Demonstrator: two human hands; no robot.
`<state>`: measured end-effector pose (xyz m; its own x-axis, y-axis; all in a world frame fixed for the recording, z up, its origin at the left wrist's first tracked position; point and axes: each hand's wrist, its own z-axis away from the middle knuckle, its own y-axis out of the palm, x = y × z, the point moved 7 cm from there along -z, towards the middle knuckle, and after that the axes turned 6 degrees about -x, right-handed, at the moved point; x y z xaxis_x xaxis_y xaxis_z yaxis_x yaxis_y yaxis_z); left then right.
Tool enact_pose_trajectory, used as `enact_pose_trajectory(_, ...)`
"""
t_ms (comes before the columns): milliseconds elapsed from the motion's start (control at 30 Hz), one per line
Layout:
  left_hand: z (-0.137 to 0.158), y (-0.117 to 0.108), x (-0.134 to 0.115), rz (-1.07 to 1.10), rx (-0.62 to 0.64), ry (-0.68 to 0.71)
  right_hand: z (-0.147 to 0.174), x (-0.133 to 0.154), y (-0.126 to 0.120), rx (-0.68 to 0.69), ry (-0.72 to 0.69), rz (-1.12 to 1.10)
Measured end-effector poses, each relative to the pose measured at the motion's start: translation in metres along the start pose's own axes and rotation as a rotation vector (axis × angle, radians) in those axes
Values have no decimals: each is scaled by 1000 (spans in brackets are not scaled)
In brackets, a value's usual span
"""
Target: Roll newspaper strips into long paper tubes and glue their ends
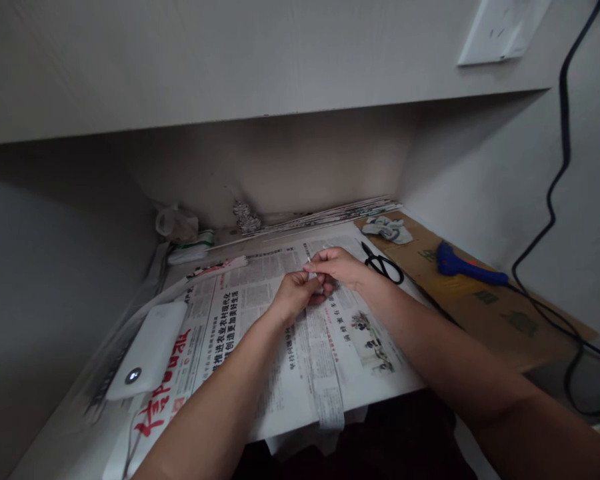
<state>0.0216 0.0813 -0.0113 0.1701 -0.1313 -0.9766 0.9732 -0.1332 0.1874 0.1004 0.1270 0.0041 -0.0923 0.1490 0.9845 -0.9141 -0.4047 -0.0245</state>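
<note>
A narrow paper strip (331,410) is located between the person's two hands, above the newspaper (260,290) on the bench (55,443); its lower length runs toward the near edge. The left hand (299,293) has its fingers together, pinched on the strip's upper part. The right hand (334,265) is also closed, thumb and index finger meeting at the same part. The pinched portion is mostly covered by the fingers; only a small pale tip shows above, and its shape is hard to make out.

Black scissors (383,265) lie just beside the right wrist. Beyond them, a crumpled cloth (387,229) and a blue glue gun (467,268) rest on cardboard (460,320); the right forearm hides part of that sheet. Thin paper sticks (325,218) lie along the back. A white device (150,350) with a small lit display sits at left; the display's reading is illegible. The plastic bag's (177,222) contents cannot be identified. Both forearms are cut off by the frame.
</note>
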Motion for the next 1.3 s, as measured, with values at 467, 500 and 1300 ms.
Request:
enact_pose_trajectory(467,1,0,3,30,18,-46,3,5,1,122,-44,-17)
enact_pose_trajectory(500,1,0,4,20,11,-40,2,4,1,111,-38,-5)
enact_pose_trajectory(1300,7,9,2,-25,44,-80,4,2,-1,14,10,-26)
